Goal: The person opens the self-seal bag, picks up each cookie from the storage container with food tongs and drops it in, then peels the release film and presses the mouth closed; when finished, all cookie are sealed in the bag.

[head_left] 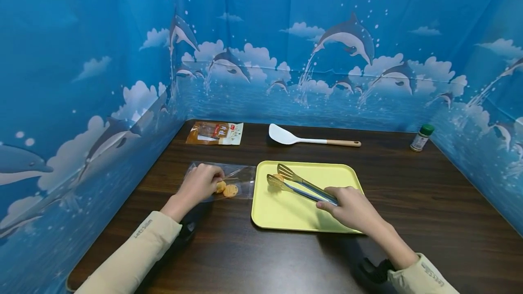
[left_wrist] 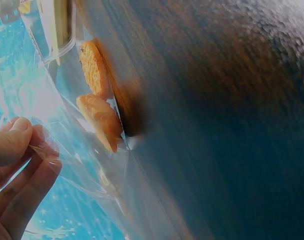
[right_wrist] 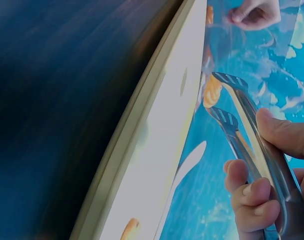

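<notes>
Pale sleeves (head_left: 130, 248) reach in from the bottom, over a dark wooden table (head_left: 253, 262). The left hand (head_left: 201, 183) pinches the thin film of a clear bag (head_left: 246, 177) between thumb and fingers. Two round biscuits (head_left: 230, 190) lie inside the bag, side by side. The right hand (head_left: 353, 205) grips metal tongs (head_left: 308, 185) with its fingers wrapped round them. Between the slotted tips is one more biscuit (right_wrist: 212, 92), and it looks held up over the left part of the yellow tray (head_left: 339, 178). The bag lies just beside that same end of the tray.

To do this well, squeeze the tongs only a little, since a biscuit could crack or slip. Hold the tips level and low, so a drop would land softly. Pinch just the film, not the biscuits, and lift it a bit so the tips would not snag on it.
</notes>
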`<move>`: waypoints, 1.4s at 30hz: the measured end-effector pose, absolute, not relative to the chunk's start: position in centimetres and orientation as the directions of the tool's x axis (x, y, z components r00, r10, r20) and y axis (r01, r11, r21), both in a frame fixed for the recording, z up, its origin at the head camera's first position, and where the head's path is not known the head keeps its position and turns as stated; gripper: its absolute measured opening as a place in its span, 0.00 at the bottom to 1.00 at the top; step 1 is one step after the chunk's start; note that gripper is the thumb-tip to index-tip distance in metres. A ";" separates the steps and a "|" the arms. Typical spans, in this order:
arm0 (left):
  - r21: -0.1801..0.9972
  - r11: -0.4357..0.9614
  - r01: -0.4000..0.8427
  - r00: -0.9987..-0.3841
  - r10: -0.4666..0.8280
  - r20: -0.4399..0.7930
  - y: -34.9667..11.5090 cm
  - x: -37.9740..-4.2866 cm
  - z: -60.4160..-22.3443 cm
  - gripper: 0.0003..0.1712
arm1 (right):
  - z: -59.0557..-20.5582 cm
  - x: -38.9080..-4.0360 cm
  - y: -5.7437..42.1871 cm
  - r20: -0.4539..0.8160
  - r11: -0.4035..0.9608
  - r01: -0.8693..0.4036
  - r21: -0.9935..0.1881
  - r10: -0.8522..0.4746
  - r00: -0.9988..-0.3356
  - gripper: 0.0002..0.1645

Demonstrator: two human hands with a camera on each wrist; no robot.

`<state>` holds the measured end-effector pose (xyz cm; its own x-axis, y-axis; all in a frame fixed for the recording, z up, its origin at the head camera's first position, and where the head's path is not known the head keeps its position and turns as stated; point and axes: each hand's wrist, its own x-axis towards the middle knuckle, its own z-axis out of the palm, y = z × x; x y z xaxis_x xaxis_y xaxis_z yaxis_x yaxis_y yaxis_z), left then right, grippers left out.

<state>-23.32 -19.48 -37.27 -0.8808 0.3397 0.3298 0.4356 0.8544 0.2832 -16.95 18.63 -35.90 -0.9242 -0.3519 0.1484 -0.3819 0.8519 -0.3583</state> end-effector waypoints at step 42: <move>0.353 0.823 0.444 -0.882 0.334 0.332 -19.8 -23.1 -37.8 0.09 | -36.2 -19.7 9.0 0.080 0.780 -0.477 -0.406 -0.489 -0.868 0.14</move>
